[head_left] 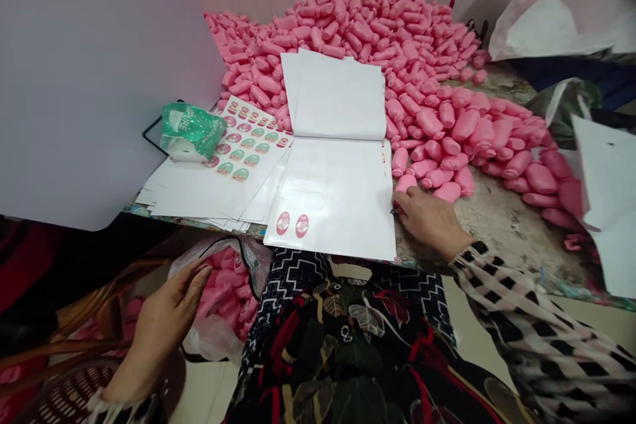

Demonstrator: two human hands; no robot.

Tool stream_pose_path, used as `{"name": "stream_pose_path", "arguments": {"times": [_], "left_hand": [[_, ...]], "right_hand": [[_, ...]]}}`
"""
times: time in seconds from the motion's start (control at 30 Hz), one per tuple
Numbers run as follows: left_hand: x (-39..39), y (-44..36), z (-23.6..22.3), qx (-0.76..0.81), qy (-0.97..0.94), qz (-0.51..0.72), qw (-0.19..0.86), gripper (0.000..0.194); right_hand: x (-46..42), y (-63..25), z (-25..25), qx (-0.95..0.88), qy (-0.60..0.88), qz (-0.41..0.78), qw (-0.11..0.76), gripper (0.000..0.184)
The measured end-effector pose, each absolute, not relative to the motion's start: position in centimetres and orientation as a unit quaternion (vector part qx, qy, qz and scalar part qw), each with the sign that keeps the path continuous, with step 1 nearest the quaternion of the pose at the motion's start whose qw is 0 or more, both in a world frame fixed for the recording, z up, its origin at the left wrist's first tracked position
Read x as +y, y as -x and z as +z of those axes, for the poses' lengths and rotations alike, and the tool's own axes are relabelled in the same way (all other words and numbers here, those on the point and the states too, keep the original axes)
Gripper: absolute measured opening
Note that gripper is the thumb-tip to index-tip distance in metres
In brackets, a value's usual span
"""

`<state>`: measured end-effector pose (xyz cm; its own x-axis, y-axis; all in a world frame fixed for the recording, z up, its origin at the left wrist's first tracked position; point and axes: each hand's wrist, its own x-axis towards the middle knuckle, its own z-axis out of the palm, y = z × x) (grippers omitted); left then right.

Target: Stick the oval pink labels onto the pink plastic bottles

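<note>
So, right hand (430, 222): rests on the table (511, 225) at the edge of the open white sheets (332, 199), its fingers (405, 202) curled downward. A small dark bit shows beneath them, too small to tell, so I cannot say whether they grasp anything.

Left hand (166, 324): below the table edge, just beside a plastic bag (218, 338) of pink bottles, its fingers (199, 275) released and holding nothing.

Bottles: a big heap of pink bottles (368, 33) sits behind the white sheets and spreads rightward along the table. One loose bottle (406, 183) lies just beside the right hand.

Sheets: label sheets (243, 139) with rows of pink and green labels lie left of the white sheets, partly under a green packet (189, 131). Two pink oval labels (283, 223) sit at the near end of the white sheets.

Handling: the bottles look light, hollow and smooth, so they may roll or slide; take one around its body. The sheets look thin, floppy and glossy; take them by an edge or corner.

Seat: a wicker chair (69, 384) stands at lower left.
</note>
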<state>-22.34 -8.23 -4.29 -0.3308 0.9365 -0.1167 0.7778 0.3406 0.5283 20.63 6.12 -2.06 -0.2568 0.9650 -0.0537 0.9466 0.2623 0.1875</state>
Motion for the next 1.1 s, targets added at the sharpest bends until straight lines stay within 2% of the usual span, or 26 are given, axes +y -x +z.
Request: {"name": "stream_pose_path", "arguments": {"times": [0.1,0.17,0.23,0.3,0.37,0.43,0.47,0.53,0.6,0.67,0.8,0.87,1.0,1.1], "left_hand": [[-7.6,19.6,-3.3,0.782,-0.534,0.215,0.240,0.042],[-7.0,17.2,-2.7,0.740,-0.559,0.265,0.266,0.038],[-6.2,14.8,-1.9,0.691,-0.580,0.313,0.296,0.035],[-5.5,12.5,-1.0,0.634,-0.605,0.337,0.344,0.039],[-4.8,10.5,0.0,0.567,-0.626,0.326,0.426,0.056],[-4.3,8.9,0.8,0.494,-0.626,0.291,0.528,0.074],[-4.1,8.4,1.0,0.461,-0.618,0.274,0.575,0.077],[-4.0,7.9,1.0,0.420,-0.591,0.251,0.642,0.070],[-4.0,8.2,0.4,0.429,-0.550,0.252,0.671,0.056],[-4.4,9.0,-0.5,0.477,-0.494,0.263,0.678,0.042],[-5.1,10.6,-1.9,0.555,-0.397,0.282,0.674,0.029],[-5.1,10.8,-2.2,0.589,-0.434,0.308,0.608,0.028],[-4.6,10.7,-2.6,0.616,-0.638,0.295,0.355,0.021],[-4.2,10.3,-3.1,0.599,-0.725,0.212,0.265,0.037]], "right_hand": [[6.3,-21.2,-1.4,0.776,-0.630,0.025,0.004,0.017],[6.0,-21.1,-0.4,0.746,-0.655,-0.049,-0.109,0.018],[5.2,-20.2,1.0,0.704,-0.636,-0.207,-0.238,0.021],[3.9,-18.6,2.3,0.652,-0.557,-0.420,-0.297,0.021],[2.5,-16.4,3.1,0.603,-0.463,-0.601,-0.248,0.021],[1.2,-14.0,3.4,0.559,-0.392,-0.708,-0.179,0.021],[0.7,-13.0,3.2,0.541,-0.363,-0.742,-0.157,0.021],[0.3,-11.5,2.6,0.520,-0.317,-0.781,-0.138,0.022],[0.6,-10.7,1.7,0.532,-0.318,-0.772,-0.139,0.027],[1.4,-10.5,0.7,0.584,-0.378,-0.701,-0.158,0.032],[3.4,-10.4,-1.1,0.739,-0.501,-0.415,-0.175,0.033],[3.9,-9.9,-1.8,0.792,-0.513,-0.288,-0.162,0.031],[4.0,-8.2,-2.7,0.838,-0.508,-0.142,-0.141,0.022],[3.9,-7.2,-2.9,0.849,-0.508,-0.084,-0.119,0.020]]}}
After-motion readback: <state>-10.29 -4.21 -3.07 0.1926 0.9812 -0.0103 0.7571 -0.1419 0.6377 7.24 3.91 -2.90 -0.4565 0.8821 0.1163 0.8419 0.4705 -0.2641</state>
